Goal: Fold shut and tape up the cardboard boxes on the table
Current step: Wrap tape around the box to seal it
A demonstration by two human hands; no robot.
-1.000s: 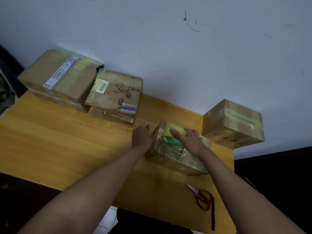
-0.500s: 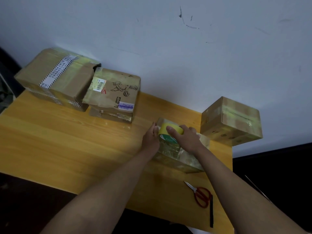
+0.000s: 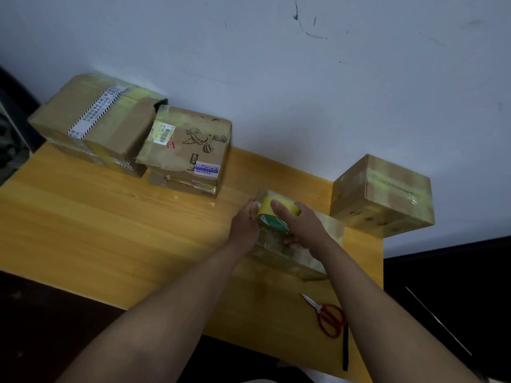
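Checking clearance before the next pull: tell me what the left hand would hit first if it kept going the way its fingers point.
Likely nothing on the wooden table: the left hand points toward the white wall, passing the yellow tape roll, though depth is unclear.

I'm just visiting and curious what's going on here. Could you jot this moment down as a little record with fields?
Activity: a person taping a small cardboard box on a wooden table
Right hand: grips the yellow tape roll on top of that box
Left hand: at the roll's left side; what it holds cannot be told
Other boxes: two at the far left by the wall, one at the far right
Scissors: red-handled, lying near the table's front edge, untouched
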